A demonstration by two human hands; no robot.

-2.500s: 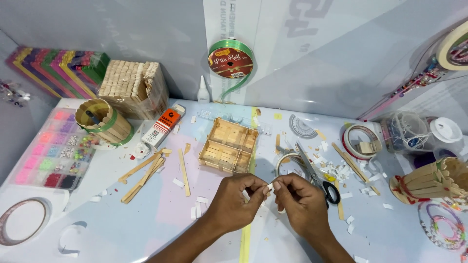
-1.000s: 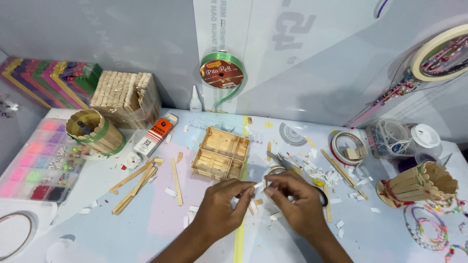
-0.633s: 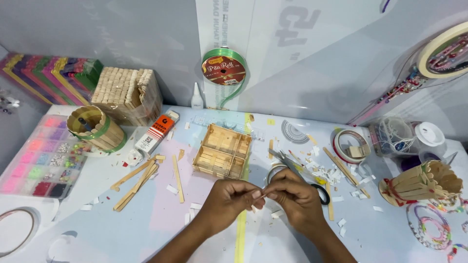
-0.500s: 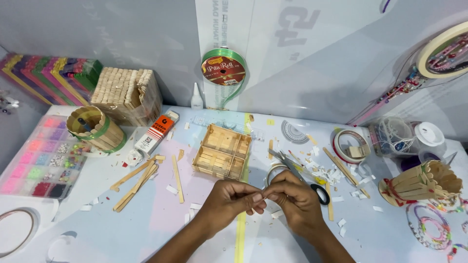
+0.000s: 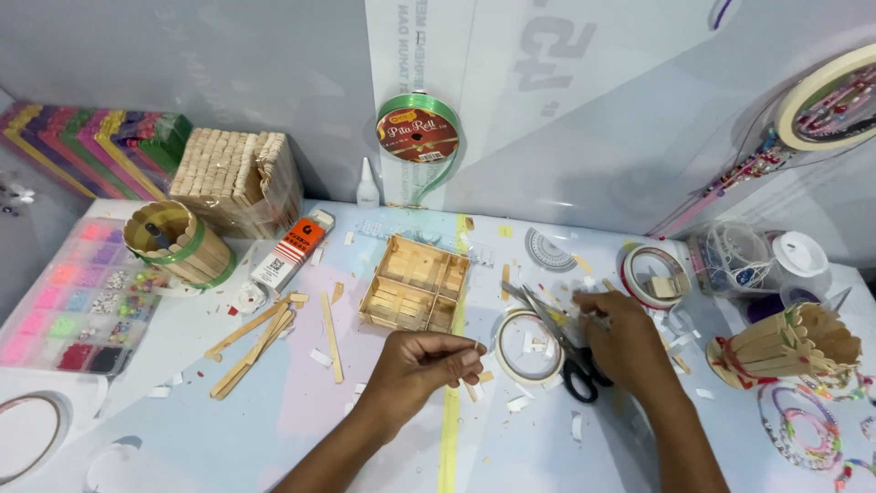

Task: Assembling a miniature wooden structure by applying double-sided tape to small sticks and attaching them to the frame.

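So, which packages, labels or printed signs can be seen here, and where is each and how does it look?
Round red label with gold edge: on the green ribbon spool at the wall, centre.
Orange-and-white flat glue box: lying on the table, left of the wooden stick tray.
White wall sheet with large grey lettering: upright behind the spool.

pretty much all bare matt wood: little tray [image 5: 415, 294], loose craft sticks [image 5: 265, 340], stick cup [image 5: 179, 243], stacked block [image 5: 239, 178]. glossy green satin on the ribbon spool [image 5: 419, 137]. shiny metal blades and black plastic handles on the scissors [image 5: 561, 342]. smooth tape roll [image 5: 528, 345]. clear glossy plastic bead box [image 5: 68, 306]. slick, slightly shiny table [image 5: 301, 420] littered with matt white paper scraps [image 5: 320, 358].
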